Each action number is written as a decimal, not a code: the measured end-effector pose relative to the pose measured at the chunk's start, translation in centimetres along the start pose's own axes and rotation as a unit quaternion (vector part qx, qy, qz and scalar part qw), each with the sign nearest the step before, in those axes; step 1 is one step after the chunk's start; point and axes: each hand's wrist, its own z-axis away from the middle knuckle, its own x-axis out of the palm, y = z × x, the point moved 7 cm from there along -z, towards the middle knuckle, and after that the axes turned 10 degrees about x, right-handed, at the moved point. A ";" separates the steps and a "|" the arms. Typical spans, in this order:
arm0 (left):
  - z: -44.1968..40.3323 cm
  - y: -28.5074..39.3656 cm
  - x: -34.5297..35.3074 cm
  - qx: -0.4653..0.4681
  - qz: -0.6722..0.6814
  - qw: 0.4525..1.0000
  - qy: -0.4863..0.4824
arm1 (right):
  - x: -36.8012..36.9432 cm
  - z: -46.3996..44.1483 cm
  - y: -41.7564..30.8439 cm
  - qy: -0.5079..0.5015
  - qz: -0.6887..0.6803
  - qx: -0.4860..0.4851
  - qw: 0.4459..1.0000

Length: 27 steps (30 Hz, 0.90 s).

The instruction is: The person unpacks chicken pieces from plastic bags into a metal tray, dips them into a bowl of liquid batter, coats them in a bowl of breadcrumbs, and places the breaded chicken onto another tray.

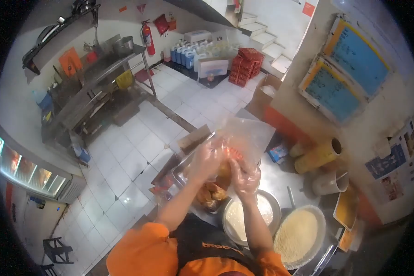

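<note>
Both hands wear clear plastic gloves and hold up a transparent plastic bag (250, 133) with red print. My left hand (209, 158) is closed on the bag's left side, its fingers partly blurred. My right hand (245, 177) pinches the bag's lower right side. Below them, browned pieces of food (211, 195) lie in a clear-looking tray or container, partly hidden by my left forearm. A round metal bowl (277, 216) with a pale, whitish mixture stands near my right forearm. Right of it is a large bowl of pale yellow crumbs or flour (299, 237).
Yellow cylinders (315, 158), a white jug (329, 182) and a small blue packet (278, 154) stand along the wall side. A cardboard box (264, 92) is behind the table. Across the tiled floor are a metal shelf table (96, 76), bottles (188, 57) and red boxes (246, 66).
</note>
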 end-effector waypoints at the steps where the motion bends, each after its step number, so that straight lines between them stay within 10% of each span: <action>1: 0.7 -1.0 0.5 -0.084 0.151 0.985 -0.020 | 0.9 0.4 1.8 -0.066 -0.107 0.114 0.985; 4: 3.6 -5.4 1.1 -0.101 0.134 0.986 -0.023 | 0.8 1.0 0.3 -0.215 -0.138 0.166 0.952; 6: 4.3 -2.5 0.5 0.117 -0.005 0.993 -0.025 | 1.2 2.5 -0.5 -0.238 -0.159 0.195 0.938; 10: 6.0 0.5 0.8 0.299 -0.256 0.918 0.056 | -0.4 3.8 -2.9 -0.119 0.029 -0.053 0.991; 13: 5.6 -1.6 0.8 0.140 -0.065 0.988 0.007 | -0.9 4.9 -4.9 -0.085 0.111 -0.112 0.984; 19: 5.8 5.3 0.3 0.402 -0.461 0.791 -0.011 | -1.0 6.5 -3.3 -0.180 0.109 -0.067 0.975; 23: 3.6 1.3 0.2 0.238 -0.044 0.958 -0.156 | -1.6 6.5 -4.2 -0.229 0.139 -0.083 0.960; 27: 4.3 0.2 0.7 0.055 0.290 0.908 -0.298 | -3.6 5.3 -6.3 -0.228 0.146 -0.092 0.958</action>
